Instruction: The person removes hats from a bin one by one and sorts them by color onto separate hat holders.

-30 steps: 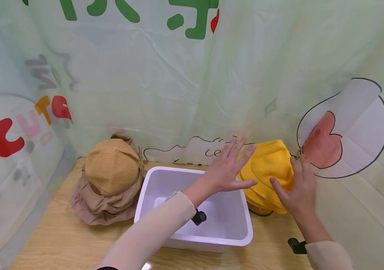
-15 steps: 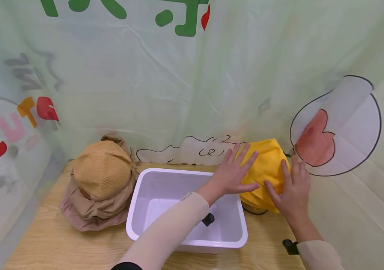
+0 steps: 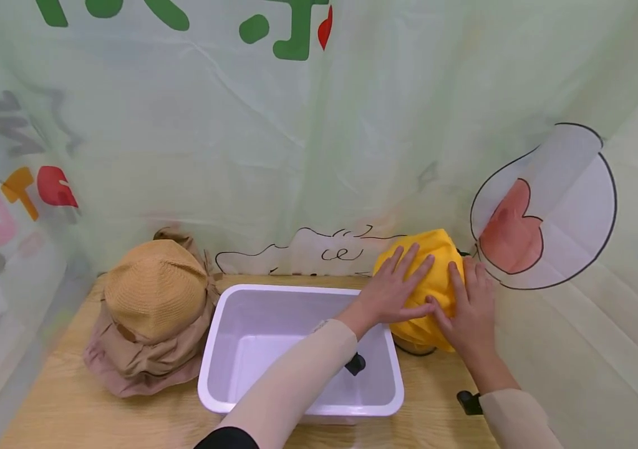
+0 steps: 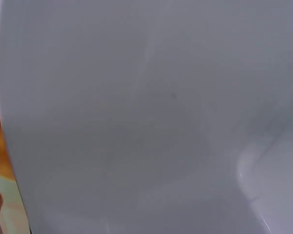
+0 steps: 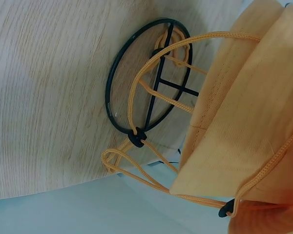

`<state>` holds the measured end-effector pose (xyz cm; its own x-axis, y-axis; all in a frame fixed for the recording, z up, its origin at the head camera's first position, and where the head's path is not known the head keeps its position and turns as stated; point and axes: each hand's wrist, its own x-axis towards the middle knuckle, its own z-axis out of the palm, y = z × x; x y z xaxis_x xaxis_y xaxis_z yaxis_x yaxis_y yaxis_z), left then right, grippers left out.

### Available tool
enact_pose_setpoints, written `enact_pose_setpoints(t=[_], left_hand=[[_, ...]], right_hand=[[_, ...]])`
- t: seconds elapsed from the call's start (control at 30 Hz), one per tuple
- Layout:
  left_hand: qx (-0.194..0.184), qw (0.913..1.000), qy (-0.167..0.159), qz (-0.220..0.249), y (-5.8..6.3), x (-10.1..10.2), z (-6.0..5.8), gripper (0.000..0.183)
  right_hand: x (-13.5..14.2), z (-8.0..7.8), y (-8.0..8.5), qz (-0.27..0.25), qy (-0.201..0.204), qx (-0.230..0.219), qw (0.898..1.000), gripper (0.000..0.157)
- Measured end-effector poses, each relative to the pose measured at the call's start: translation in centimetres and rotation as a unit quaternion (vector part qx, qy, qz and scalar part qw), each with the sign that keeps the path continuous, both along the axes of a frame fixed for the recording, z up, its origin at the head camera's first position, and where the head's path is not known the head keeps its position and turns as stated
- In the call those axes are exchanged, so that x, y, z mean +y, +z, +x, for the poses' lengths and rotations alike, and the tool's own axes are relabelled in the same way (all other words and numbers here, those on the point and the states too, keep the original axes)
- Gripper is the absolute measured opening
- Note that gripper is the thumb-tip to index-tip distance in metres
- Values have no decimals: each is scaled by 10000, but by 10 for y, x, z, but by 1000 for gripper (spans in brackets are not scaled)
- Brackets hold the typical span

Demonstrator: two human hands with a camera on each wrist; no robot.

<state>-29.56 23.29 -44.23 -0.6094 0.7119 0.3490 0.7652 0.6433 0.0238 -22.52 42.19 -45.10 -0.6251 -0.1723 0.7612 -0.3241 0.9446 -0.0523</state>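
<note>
A yellow hat sits at the right of the table, with a tan hat edge showing under it. My left hand lies on its left side, fingers spread and straight. On the other side my right hand rests against the hat, fingers extended and the thumbs close together in front. The right wrist view shows hat fabric, cords with black toggles, and a black wire stand on the wood below. Basin wall fills the left wrist view; neither hand's fingers show clearly in the wrist views.
A pale lilac basin stands mid-table under the left forearm. At the left, a straw hat tops brown fabric hats. A printed curtain hangs behind the table and along both sides.
Both hands have come closer together onto the yellow hat, the right hand moving in from the right. The head view has shifted, so the scene sits farther left.
</note>
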Motion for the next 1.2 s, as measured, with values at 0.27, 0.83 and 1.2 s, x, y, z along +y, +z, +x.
enact_pose_setpoints(t=[0.27,0.83,1.2], left_hand=[[-1356,9904,-203,145,-2,1,0,91],[-2145,9714,-499,887,4,3,-13,74],[-2157,9764,131,9,-5,1,-10,84]], right_hand=[[-2,-4,-12,-149,46,-498,9986,77],[8,-12,-9,-1032,442,-868,9899,94],[14,-13,-19,-1866,-198,-2575,9479,119]])
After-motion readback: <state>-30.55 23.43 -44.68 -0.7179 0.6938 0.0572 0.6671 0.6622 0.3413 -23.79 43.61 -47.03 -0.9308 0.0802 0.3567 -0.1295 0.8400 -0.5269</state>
